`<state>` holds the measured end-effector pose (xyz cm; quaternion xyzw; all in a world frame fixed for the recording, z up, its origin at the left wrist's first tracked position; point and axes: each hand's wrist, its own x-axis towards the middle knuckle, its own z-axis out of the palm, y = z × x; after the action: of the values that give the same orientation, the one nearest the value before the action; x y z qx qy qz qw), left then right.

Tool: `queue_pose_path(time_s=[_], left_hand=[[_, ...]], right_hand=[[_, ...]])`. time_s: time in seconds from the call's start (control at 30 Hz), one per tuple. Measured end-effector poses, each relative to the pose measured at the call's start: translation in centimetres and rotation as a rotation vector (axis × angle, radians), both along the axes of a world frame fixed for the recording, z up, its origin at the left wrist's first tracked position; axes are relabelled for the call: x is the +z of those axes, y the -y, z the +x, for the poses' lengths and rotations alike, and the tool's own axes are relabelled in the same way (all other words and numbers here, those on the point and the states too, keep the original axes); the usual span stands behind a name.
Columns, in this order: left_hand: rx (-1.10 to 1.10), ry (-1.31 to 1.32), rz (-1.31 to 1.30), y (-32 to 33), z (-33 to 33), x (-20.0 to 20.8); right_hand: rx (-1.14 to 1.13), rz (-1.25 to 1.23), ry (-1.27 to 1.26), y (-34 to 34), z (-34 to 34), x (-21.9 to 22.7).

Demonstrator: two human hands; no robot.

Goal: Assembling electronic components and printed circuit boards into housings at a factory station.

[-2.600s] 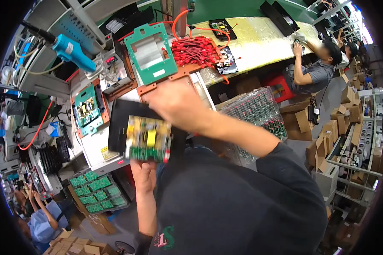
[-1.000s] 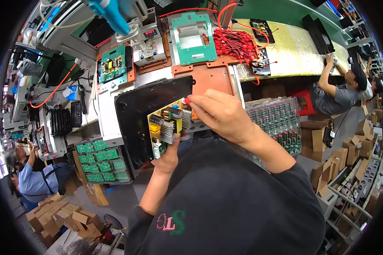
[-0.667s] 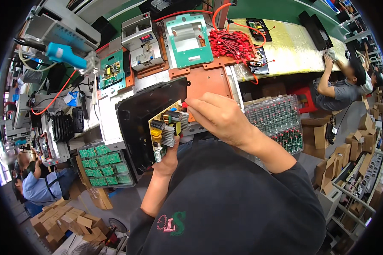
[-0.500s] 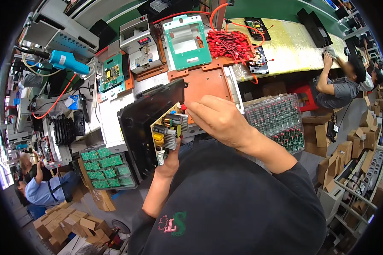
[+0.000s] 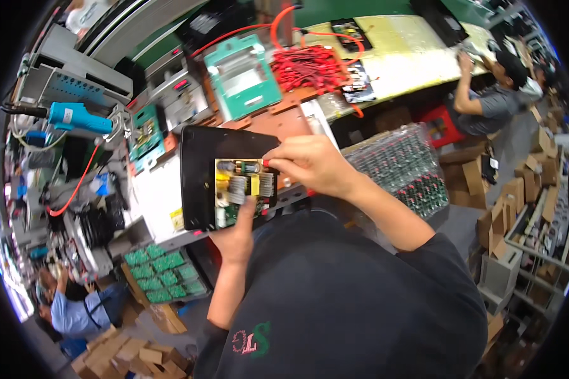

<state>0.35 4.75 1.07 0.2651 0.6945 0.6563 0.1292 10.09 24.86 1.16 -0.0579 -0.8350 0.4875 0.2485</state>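
Note:
My left hand (image 5: 236,240) grips the near edge of a black plastic housing (image 5: 197,180), with its thumb up over the front. Inside the housing sits a circuit board (image 5: 222,213) with silver heat sinks, a yellow transformer and dark cylindrical capacitors. The housing is tilted, so its inner face shows. Fingers of my right hand (image 5: 316,164) are pinched together at the board's upper right corner. A small red connector (image 5: 266,163) shows at those fingertips; any wire behind it is hidden by the hand.
Behind the housing lie a green frame fixture (image 5: 214,66) and a heap of red-tipped wires (image 5: 310,68). A blue power tool (image 5: 79,117) hangs at left. Trays of green boards (image 5: 161,271) and wrapped boards (image 5: 398,164) flank me. A co-worker (image 5: 493,95) sits at far right.
The housing has turned from a steep, nearly edge-on tilt to showing its inner face and the board. My right hand stays at the board's upper right corner. The whole view has shifted.

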Motion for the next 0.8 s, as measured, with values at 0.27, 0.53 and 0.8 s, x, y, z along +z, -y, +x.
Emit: queue_pose_path(time_s=[0.27,0.53,0.8], left_hand=[[-0.673,0.746,-0.274,-7.9,1.8,-2.6],[-0.898,0.610,-0.379,-2.1,-0.3,-0.6],[-0.782,0.271,-0.257,3.3,-7.8,1.7]], right_hand=[[-0.384,-1.328,0.038,-2.0,14.0,-8.1],[-1.022,-0.039,0.388,-19.1,23.7,-17.1],[-0.931,-1.125,-0.156,-36.8,27.0,-26.6]])
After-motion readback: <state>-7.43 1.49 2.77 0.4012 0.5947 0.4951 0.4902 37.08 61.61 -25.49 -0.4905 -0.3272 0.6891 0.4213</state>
